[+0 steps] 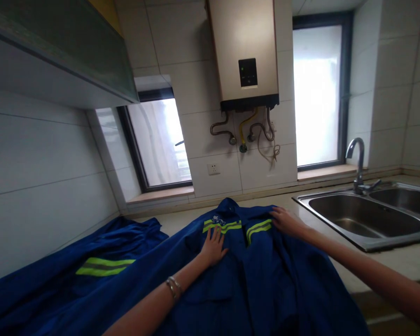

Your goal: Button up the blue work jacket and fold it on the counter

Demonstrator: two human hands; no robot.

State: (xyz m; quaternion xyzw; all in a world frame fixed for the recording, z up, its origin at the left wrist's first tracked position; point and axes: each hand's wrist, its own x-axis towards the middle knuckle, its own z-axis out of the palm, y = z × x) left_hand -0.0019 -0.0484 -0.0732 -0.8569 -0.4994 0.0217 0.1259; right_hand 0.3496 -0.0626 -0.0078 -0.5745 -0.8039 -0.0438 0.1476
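A blue work jacket with yellow-green and grey stripes lies spread over the counter, its collar towards the wall. My left hand rests flat on the chest, fingers spread over the stripe and touching a small white-and-blue emblem. Two bracelets circle that wrist. At the shoulder on the right, my right hand touches the cloth with its fingers stretched out. One blue sleeve with the same stripe stretches to the left; the lower part of the jacket runs out of view.
A steel double sink with a chrome faucet is set in the pale counter on the right. On the tiled wall hangs a water heater with pipes below, between two windows. A cabinet overhangs the left side.
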